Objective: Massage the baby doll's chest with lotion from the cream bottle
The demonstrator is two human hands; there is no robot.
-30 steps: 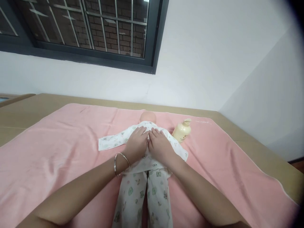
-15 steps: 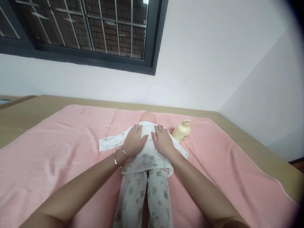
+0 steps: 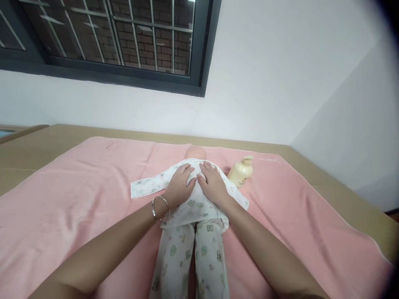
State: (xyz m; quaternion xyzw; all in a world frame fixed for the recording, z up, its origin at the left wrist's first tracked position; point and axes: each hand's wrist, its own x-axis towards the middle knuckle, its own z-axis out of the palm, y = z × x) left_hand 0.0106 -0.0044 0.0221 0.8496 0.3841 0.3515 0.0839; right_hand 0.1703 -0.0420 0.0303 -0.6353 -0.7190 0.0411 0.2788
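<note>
A baby doll (image 3: pixel 195 152) lies stretched out with its head at the far end, dressed in a white patterned top (image 3: pixel 199 211) and matching trousers (image 3: pixel 177 257). Flat on the left of the doll's upper body rests my left hand (image 3: pixel 180 185), fingers extended, a silver bangle at the wrist. My right hand (image 3: pixel 214 182) lies flat on the right of it, fingers extended as well. The two thumbs nearly meet over the middle of the top. One sleeve (image 3: pixel 146 187) spreads out to the left. Both hands hide part of the top.
Right of the doll stands a pale yellow pump bottle (image 3: pixel 241 172), slightly tilted. A pink sheet (image 3: pixel 93 199) covers most of the wooden surface (image 3: pixel 327 187). Behind rise a white wall (image 3: pixel 249 83) and a dark-framed barred window (image 3: pixel 124 74).
My hands have shifted slightly on the doll's top, the thumbs coming closer together and the left fingers bending a little. The camera view has moved very slightly.
</note>
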